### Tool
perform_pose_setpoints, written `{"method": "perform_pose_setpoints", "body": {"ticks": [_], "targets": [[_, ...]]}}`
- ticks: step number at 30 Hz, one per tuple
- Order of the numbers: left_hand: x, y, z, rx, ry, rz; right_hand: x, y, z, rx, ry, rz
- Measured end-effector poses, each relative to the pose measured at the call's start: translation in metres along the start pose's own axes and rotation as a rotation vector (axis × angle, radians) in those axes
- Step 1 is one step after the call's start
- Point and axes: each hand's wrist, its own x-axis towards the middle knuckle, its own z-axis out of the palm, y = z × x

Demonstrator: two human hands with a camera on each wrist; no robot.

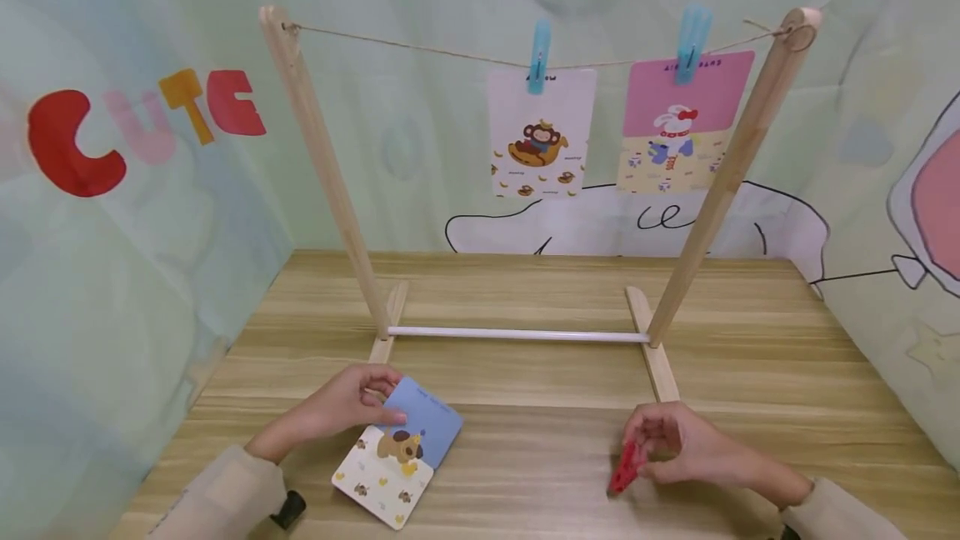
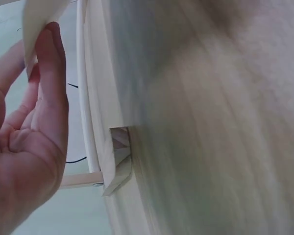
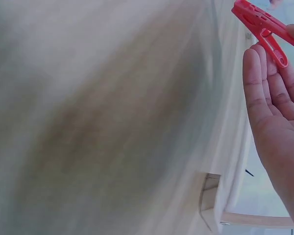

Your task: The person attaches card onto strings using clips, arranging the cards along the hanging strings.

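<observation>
**Card and peg in hand, at table's near edge**

Left hand (image 1: 352, 402) pinches the blue-topped dog picture card (image 1: 399, 462), flat on the wooden table (image 1: 525, 440). Right hand (image 1: 686, 444) grips the red plastic clothespeg (image 1: 625, 468), tip down. Beyond: wooden rack (image 1: 517, 332), two pegged cards.

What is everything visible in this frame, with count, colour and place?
Wooden rack with string line: one, pale wood, table centre.
Blue plastic pegs: two, on the string.
Monkey picture card: one, white, hanging from a peg.
Rabbit picture card: one, pink and cream, hanging at right.
Dog picture card: one, blue and white, on the table.
Red plastic peg: one, near right.
Wooden table: one, light brown.
Hands: left hand pinches the dog card; right hand holds the red peg.
</observation>
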Motion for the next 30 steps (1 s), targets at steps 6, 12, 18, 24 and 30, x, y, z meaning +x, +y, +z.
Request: {"method": "perform_pose_setpoints", "body": {"ticks": [6,12,18,24,30], "targets": [[0.0,0.004,-0.003,-0.017,0.031,0.017,0.007,-0.005,-0.005,-0.079,0.036,-0.011],[0.002,0.007,-0.003,-0.06,0.049,0.04,0.012,-0.01,-0.009,-0.112,0.049,-0.035],[0.006,0.01,-0.004,-0.056,0.094,0.023,0.018,-0.017,-0.016,-0.154,0.077,-0.062],[0.012,0.012,-0.007,-0.08,0.125,0.017,0.023,-0.024,-0.023,-0.22,0.106,-0.059],[0.015,0.02,-0.011,-0.086,0.164,0.031,0.025,-0.028,-0.027,-0.238,0.131,-0.037]]}}
